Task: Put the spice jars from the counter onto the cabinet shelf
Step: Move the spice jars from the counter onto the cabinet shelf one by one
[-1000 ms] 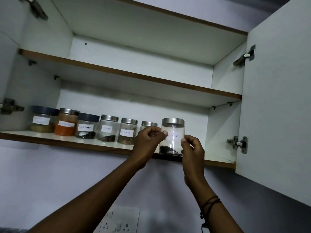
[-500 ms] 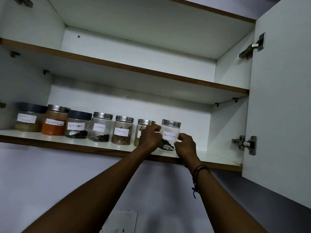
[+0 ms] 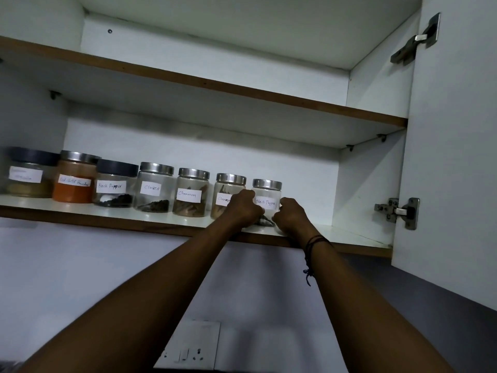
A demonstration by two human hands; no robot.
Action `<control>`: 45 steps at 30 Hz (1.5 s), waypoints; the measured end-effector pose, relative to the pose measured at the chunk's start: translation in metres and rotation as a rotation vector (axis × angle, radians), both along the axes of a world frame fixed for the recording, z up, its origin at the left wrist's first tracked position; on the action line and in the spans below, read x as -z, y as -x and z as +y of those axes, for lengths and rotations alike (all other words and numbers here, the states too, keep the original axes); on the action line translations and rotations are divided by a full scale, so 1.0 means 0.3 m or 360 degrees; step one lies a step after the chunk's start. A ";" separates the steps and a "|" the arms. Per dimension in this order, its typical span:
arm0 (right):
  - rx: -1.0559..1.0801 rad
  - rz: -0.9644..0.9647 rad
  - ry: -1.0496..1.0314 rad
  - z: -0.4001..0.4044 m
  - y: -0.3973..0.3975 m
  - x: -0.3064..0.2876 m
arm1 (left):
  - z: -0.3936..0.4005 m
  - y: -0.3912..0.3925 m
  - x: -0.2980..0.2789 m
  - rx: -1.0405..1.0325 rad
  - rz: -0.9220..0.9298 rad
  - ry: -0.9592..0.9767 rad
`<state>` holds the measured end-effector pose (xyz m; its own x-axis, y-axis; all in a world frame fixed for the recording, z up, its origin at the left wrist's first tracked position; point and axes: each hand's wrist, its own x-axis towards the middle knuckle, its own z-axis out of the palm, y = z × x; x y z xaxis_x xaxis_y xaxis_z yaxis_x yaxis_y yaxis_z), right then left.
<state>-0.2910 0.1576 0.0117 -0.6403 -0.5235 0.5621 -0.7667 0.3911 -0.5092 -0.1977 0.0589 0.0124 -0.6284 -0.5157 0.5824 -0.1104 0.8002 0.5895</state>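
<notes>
A clear glass jar with a steel lid and a "Black Pepper" label (image 3: pixel 266 195) stands on the lower cabinet shelf (image 3: pixel 134 215), at the right end of a row of jars. My left hand (image 3: pixel 243 207) grips its left side and my right hand (image 3: pixel 291 215) grips its right side. Dark peppercorns show at its bottom between my hands. To its left stand two cinnamon jars (image 3: pixel 192 196) (image 3: pixel 227 189), a cloves jar (image 3: pixel 154 187), a dark-lidded black pepper jar (image 3: pixel 114 184), an orange powder jar (image 3: pixel 75 177) and a dark-lidded jar (image 3: pixel 27 173).
The shelf has bare room to the right of the held jar, up to the cabinet's side wall (image 3: pixel 368 189). The upper shelf (image 3: pixel 215 84) carries nothing visible. The open cabinet door (image 3: pixel 457 157) hangs at the right. A wall switch plate (image 3: pixel 191 345) sits below.
The black pepper jar went from held at the shelf's front edge to standing further back in line with the row. Both hands stayed on it.
</notes>
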 end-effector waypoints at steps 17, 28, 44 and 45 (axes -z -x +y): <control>-0.0193 -0.0174 0.0504 0.388 -0.261 0.337 | 0.254 -0.239 0.320 0.0562 0.0461 -0.0201; 0.0265 -0.0729 0.0230 0.707 -0.470 1.230 | 0.592 -0.309 1.193 0.0807 -0.0372 -0.0584; 0.0745 -0.0708 -0.0691 1.064 -0.780 2.007 | 0.918 -0.453 1.865 0.0831 -0.1344 -0.0588; 0.0751 -0.0693 -0.0692 1.072 -0.787 2.022 | 0.922 -0.452 1.873 0.0832 -0.1309 -0.0610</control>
<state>-0.0549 0.4791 -0.5949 -0.9665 -0.2563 0.0149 -0.2352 0.8604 -0.4522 -0.0621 0.3355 -0.5494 -0.9543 -0.1254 -0.2711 -0.2867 0.6391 0.7137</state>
